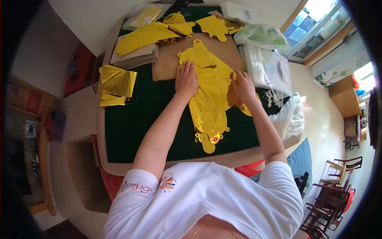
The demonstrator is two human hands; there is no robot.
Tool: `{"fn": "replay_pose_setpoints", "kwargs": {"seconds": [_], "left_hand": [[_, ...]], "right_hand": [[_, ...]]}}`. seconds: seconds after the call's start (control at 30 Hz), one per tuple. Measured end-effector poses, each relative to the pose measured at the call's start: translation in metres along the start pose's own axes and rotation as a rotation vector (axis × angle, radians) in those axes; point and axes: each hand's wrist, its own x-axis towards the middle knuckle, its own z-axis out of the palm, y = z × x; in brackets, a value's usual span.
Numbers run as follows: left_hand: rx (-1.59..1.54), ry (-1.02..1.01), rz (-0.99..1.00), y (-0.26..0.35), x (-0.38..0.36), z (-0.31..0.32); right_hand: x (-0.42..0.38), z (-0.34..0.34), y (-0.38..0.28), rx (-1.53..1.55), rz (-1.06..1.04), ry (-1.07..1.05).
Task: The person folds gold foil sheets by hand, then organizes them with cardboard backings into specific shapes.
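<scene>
A flat, uninflated gold foil balloon (207, 89) is spread over brown cardboard and the dark green table top. It has small tabs on its edges, and a red spot shows near its top and near its bottom. My left hand (186, 79) lies on the balloon's upper left edge, fingers stretched out and pressed down. At the opposite edge, my right hand (243, 87) has curled fingers gripping a dark, folded part of the foil. Part of that fold is hidden under the hand.
A folded gold foil piece (117, 85) lies at the table's left. More gold foil (145, 36) rests on a stack of sheets (135, 55) behind. Brown cardboard (167, 65) lies under the balloon's top. Clear plastic bags (266, 65) and a white bag (292, 115) line the right side.
</scene>
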Motion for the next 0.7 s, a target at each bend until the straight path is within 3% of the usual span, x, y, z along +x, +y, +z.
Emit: {"fn": "replay_pose_setpoints", "kwargs": {"seconds": [0.3,0.53,0.6,0.7], "left_hand": [[0.014,0.06,0.026,-0.003,0.001,0.008],[0.028,0.052,0.03,-0.002,0.001,0.005],[0.028,0.053,0.033,-0.002,0.001,0.006],[0.028,0.064,0.041,-0.004,0.002,0.008]], "right_hand": [[-0.06,-0.018,0.004,-0.252,0.194,0.027],[-0.072,-0.042,0.032,-0.13,0.408,0.035],[-0.073,-0.049,0.034,-0.033,0.53,-0.127],[-0.079,-0.041,0.045,-0.029,0.441,-0.028]]}}
